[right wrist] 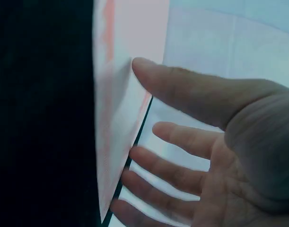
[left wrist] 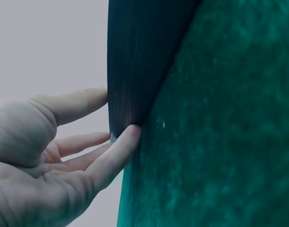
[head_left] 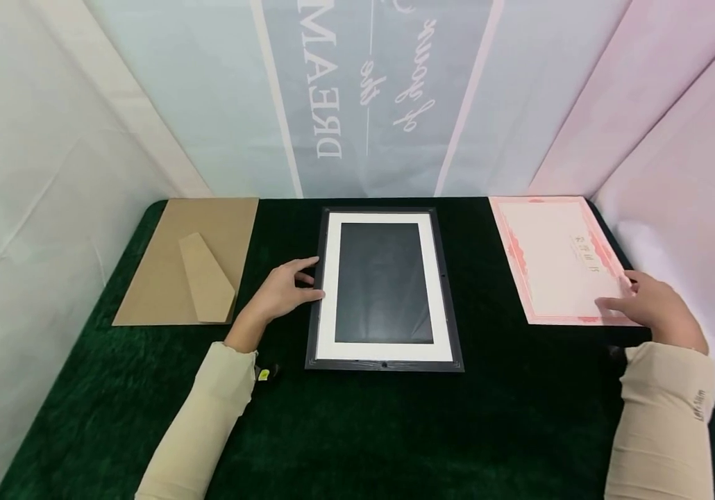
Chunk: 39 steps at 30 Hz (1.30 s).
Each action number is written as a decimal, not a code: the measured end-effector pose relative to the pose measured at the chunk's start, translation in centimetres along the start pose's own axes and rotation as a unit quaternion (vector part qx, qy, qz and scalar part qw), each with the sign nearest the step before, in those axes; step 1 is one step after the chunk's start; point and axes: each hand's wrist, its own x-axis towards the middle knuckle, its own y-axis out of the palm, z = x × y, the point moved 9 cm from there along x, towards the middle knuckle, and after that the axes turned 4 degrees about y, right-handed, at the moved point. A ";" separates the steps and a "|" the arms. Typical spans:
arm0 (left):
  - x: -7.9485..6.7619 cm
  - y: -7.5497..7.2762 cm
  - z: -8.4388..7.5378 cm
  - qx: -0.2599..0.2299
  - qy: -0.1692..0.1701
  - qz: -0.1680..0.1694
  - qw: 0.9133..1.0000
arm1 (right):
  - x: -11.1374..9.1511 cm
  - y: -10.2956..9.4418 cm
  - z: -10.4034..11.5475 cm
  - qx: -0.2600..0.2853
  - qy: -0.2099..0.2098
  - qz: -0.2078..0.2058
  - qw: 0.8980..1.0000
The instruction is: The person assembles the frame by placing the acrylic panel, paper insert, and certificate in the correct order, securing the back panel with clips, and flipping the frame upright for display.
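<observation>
Bordering white matting (head_left: pixel 384 352) is a black frame (head_left: pixel 357 365).

Green cloth-covered table (head_left: pixel 395 437), pale lettered backdrop (head_left: pixel 382 173)

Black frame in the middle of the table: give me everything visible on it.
The black frame is rectangular, with a thin, slightly glossy border and a small dark spot midway along its near side. Inside sit a white mat and a dark, faintly reflective centre panel; its material isn't clear. It lies flat, long sides running away from the person, on dark green cloth. The left hand touches its left edge with fingertips.
</observation>
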 end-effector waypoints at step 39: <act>0.3 -0.2 0.5 -0.024 0.023 0.003 0.999 | -1.0 -2.9 -0.9 0.098 0.053 -0.179 0.977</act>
